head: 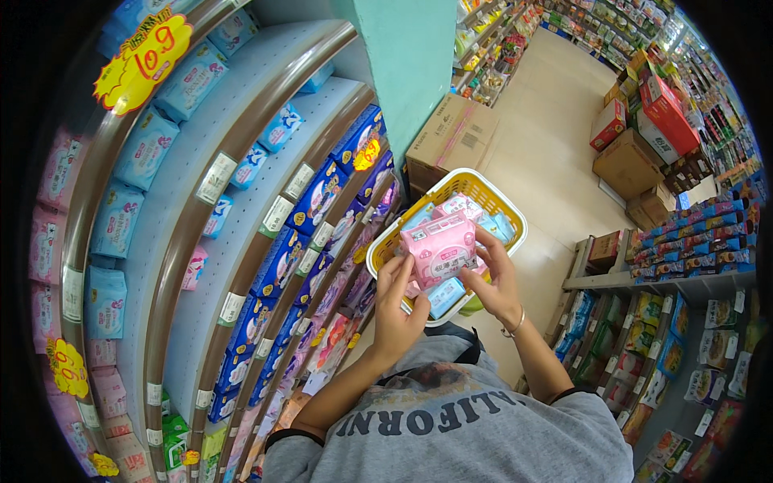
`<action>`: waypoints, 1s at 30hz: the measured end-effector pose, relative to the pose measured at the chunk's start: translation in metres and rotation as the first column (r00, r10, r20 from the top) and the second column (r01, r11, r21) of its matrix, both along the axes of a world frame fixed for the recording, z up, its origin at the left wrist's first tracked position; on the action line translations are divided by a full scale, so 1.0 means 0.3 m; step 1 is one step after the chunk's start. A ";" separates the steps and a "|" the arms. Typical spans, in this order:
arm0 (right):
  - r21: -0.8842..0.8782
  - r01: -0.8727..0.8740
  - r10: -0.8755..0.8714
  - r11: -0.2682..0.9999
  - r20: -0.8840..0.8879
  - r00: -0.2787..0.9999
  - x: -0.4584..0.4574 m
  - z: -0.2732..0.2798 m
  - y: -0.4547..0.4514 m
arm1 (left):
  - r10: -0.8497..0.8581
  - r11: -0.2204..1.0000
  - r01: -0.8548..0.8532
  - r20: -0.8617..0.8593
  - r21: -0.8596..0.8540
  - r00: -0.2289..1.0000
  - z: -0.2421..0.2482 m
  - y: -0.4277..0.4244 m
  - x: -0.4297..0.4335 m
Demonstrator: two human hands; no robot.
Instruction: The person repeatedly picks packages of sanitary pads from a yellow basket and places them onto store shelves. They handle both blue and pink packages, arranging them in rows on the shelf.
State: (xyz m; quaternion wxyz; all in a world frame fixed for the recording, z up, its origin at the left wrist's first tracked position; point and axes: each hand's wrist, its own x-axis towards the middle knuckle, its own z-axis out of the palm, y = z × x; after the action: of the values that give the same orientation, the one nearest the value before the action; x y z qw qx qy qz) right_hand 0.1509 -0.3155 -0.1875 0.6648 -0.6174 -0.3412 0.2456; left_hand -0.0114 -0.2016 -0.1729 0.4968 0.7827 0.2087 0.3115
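Both my hands hold one pink packet of sanitary pads [445,249] above a yellow and white plastic basket [516,214]. My left hand [398,302] grips its lower left edge, and my right hand [496,275] grips the right side. Inside the basket lie light-blue packets [448,297] and another pink packet [462,204], partly hidden by the held one. A bracelet [513,323] circles my right wrist.
Curved shelves to the left carry light-blue packets [118,220], dark-blue packets [317,196] and price tags [216,178]. A cardboard box [453,133] stands beyond the basket by a green pillar [407,72]. Stacked cartons [628,163] and a snack shelf [628,281] are at right, across the tiled floor [543,121].
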 end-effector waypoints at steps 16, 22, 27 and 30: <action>-0.310 -0.050 0.082 0.949 0.089 0.993 0.030 -0.496 0.240 | 0.115 0.651 -0.260 -0.246 -0.713 0.962 -0.404 0.201 0.044; -0.256 -0.065 0.093 0.964 0.098 0.991 0.036 -0.396 0.236 | 0.314 0.665 -0.419 -0.277 -0.619 0.908 -0.389 0.222 -0.120; -0.139 -0.153 0.177 0.978 0.175 0.969 -0.024 -0.236 0.318 | 0.427 0.740 -0.431 -0.135 -0.516 0.894 -0.251 0.225 -0.288; -0.021 -0.248 0.246 0.968 0.251 0.936 -0.131 -0.058 0.398 | 0.518 0.819 -0.476 0.056 -0.319 0.853 -0.152 0.225 -0.380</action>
State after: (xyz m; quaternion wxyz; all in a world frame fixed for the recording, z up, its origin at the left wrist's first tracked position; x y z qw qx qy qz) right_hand 0.1116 -0.1962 -0.2049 0.5834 -0.5922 -0.4990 0.2448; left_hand -0.1255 -0.1342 -0.2184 0.5219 0.5942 0.4144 0.4504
